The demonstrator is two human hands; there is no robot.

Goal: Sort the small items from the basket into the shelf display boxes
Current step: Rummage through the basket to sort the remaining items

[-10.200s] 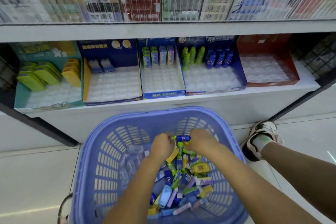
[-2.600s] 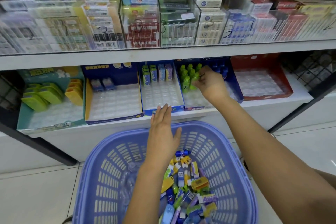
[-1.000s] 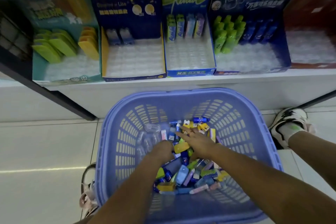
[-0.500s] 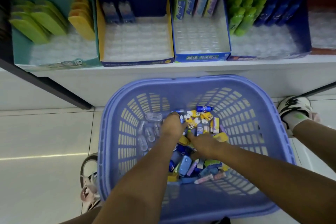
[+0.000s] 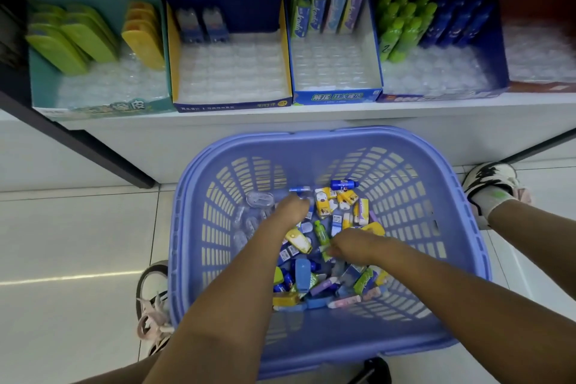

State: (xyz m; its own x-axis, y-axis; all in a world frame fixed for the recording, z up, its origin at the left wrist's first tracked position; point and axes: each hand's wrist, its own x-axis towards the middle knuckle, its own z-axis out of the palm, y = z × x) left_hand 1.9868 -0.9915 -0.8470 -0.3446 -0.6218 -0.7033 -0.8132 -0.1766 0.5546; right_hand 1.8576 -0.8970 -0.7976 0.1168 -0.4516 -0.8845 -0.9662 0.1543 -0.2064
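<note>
A purple-blue plastic basket (image 5: 314, 135) stands on the floor below the shelf, with a pile of small colourful items (image 5: 311, 277) in its bottom. Both my hands are down in the pile. My left hand (image 5: 290, 212) is curled over the far left of it, beside clear cases (image 5: 258, 199) and a blue tube (image 5: 300, 189); its fingertips are hidden. My right hand (image 5: 352, 245) pinches a small light-green item (image 5: 325, 254). On the shelf stand the display boxes: teal (image 5: 103, 107), navy and yellow (image 5: 230, 103), blue (image 5: 336, 97), navy with green and blue bottles (image 5: 436, 97), red (image 5: 542, 87).
A black shelf support (image 5: 93, 146) slants down to the floor at the left. My shoes rest on the white tiles on either side of the basket, the left shoe (image 5: 152, 305) and the right shoe (image 5: 492, 184). The boxes' clear trays are mostly unfilled in front.
The view has tilted a little lower and closer. My left hand stays at the far left of the pile; my right hand has shifted slightly and closed on a green item.
</note>
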